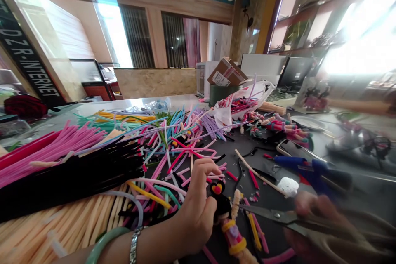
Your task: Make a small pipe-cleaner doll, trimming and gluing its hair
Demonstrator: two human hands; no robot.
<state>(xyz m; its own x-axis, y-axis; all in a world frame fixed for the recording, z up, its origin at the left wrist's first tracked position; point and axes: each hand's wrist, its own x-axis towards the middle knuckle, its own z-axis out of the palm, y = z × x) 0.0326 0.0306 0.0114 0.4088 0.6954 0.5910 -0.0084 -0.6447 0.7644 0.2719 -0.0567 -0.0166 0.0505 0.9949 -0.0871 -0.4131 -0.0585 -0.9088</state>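
My left hand [198,210] is closed at a small pipe-cleaner doll [232,233], its thumb against the doll's black head. The doll has a black-edged red and yellow piece on top, a pink body with yellow bands and a beige arm sticking up. From the right, my right hand [318,214], smeared by motion, grips a pair of scissors [276,215]. The scissor tips lie right at the beige arm; whether they touch it I cannot tell. Short pink and yellow pipe-cleaner pieces [254,231] lie beside the doll on the dark table.
Black pipe cleaners [77,173] and beige ones [93,218] are bundled at left, near pink ones [74,144]. A blue glue gun [297,164] and a phone [298,148] lie at right. Behind are finished dolls [286,127], a plastic bag [224,117] and a cardboard box [227,72].
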